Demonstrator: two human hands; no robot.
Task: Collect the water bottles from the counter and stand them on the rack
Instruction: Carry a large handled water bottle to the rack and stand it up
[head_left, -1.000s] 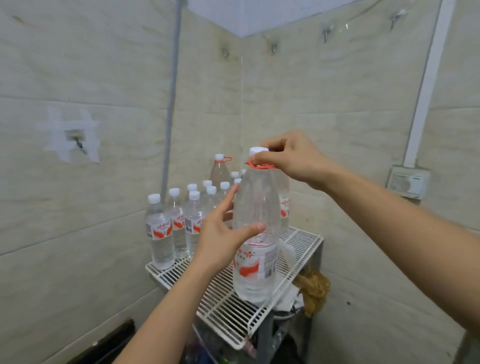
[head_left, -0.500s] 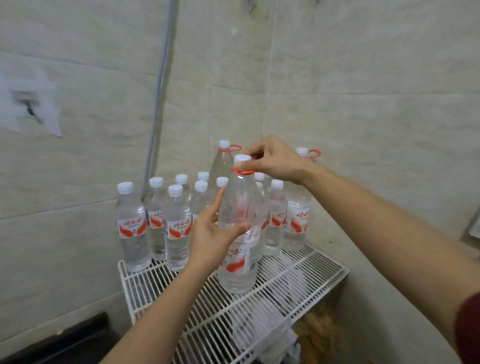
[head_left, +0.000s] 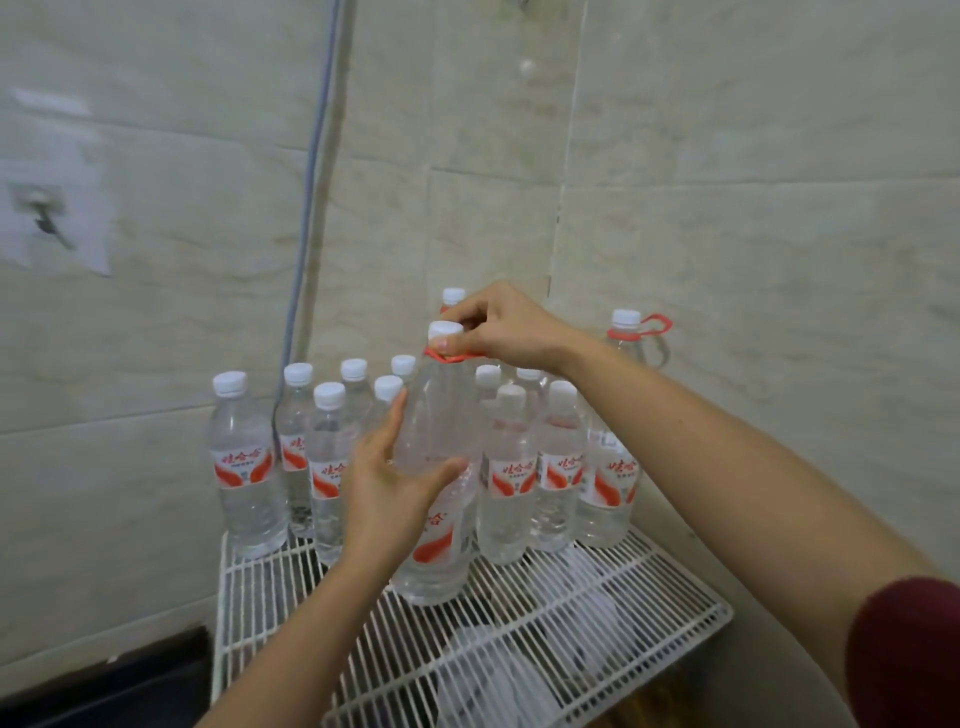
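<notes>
The large bottle (head_left: 439, 499) stands upright on the wire rack (head_left: 597, 623), its long axis vertical, just in front of the smaller bottles (head_left: 244, 467). The right hand (head_left: 506, 325) pinches its neck at the red carry ring, directly above. The left hand (head_left: 387, 483) cups its side, fingers spread. Letting go likely hinges on the base sitting flat across the wires.
</notes>
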